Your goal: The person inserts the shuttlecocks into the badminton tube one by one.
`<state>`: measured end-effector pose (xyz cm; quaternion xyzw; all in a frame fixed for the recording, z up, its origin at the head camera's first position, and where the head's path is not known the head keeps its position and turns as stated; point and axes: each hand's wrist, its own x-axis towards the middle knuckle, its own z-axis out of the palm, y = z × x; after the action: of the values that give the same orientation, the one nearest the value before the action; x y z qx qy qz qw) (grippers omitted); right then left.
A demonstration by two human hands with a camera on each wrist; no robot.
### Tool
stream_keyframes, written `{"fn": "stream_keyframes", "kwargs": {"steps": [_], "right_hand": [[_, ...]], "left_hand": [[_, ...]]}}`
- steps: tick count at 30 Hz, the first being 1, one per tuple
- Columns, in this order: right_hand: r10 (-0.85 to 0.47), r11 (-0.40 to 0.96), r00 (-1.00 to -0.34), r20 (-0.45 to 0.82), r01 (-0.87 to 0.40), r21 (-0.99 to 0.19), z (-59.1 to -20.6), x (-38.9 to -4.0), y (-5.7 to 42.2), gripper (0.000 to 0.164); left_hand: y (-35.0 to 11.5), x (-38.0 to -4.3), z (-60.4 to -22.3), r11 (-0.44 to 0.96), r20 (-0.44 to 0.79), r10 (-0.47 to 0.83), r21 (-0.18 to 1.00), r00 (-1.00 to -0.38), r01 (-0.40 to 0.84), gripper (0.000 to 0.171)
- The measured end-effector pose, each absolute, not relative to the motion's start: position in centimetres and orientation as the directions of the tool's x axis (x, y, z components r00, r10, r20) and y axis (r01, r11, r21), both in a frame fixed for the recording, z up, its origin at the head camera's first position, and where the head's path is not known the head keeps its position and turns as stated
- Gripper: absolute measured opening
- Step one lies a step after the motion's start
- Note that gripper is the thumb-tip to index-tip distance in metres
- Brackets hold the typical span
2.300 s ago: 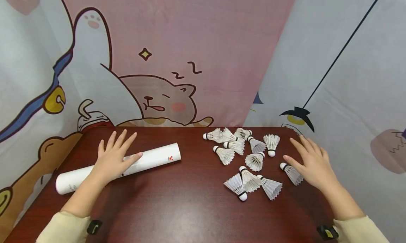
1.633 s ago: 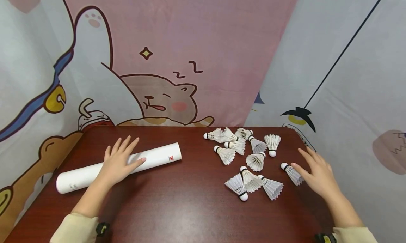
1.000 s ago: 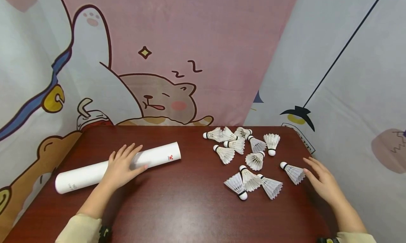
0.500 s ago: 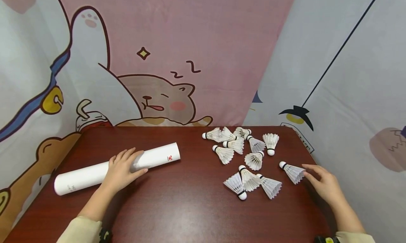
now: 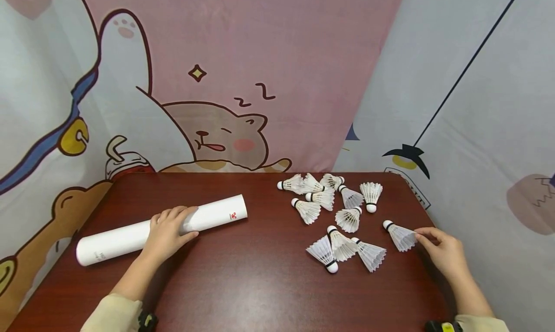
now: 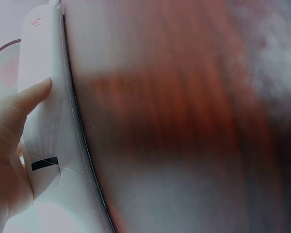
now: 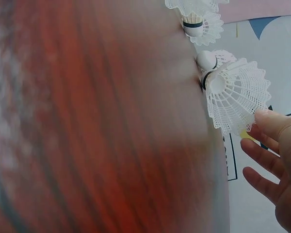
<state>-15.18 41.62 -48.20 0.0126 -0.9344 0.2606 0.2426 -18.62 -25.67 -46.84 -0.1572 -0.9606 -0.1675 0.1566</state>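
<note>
A long white shuttlecock tube [image 5: 217,213] lies slantwise on the left of the table. My left hand [image 5: 166,234] grips its middle, fingers curled over the top and thumb along the near side. The left wrist view shows the thumb pressed on the tube [image 6: 38,60]; most fingers are hidden behind it. At the right, my right hand [image 5: 448,255] pinches the feather rim of a white shuttlecock [image 5: 400,236] between thumb and index finger. That shuttlecock [image 7: 236,97] has its cork pointing away from the hand, and the other fingers are loosely bent in the right wrist view.
Three shuttlecocks [image 5: 341,245] lie in a cluster right of centre. Several more [image 5: 320,198] are scattered near the back edge, one [image 5: 371,194] slightly apart. The dark red table [image 5: 260,284] meets a cartoon-printed cloth [image 5: 303,81] at the back and sides.
My left hand has come down onto the tube and curled round it. The right hand has lowered beside the rightmost shuttlecock and taken its rim. The shuttlecocks stay in place.
</note>
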Motion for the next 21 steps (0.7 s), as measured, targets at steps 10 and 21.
{"fn": "stream_keyframes", "kwargs": {"steps": [10,21], "right_hand": [[0.154,0.874,-0.873,0.462,-0.097,-0.476,-48.1,-15.2,41.0,0.005],[0.236,0.859,-0.872,0.429,-0.019,-0.511,-47.7,-15.0,40.1,0.012]], "left_hand": [[-25.9,-18.8,-47.0,0.886,0.371,0.253,0.282,-0.894,0.368,0.067],[-25.6,-18.8,-46.8,0.87,0.401,0.259,0.297,-0.879,0.392,0.067]]}}
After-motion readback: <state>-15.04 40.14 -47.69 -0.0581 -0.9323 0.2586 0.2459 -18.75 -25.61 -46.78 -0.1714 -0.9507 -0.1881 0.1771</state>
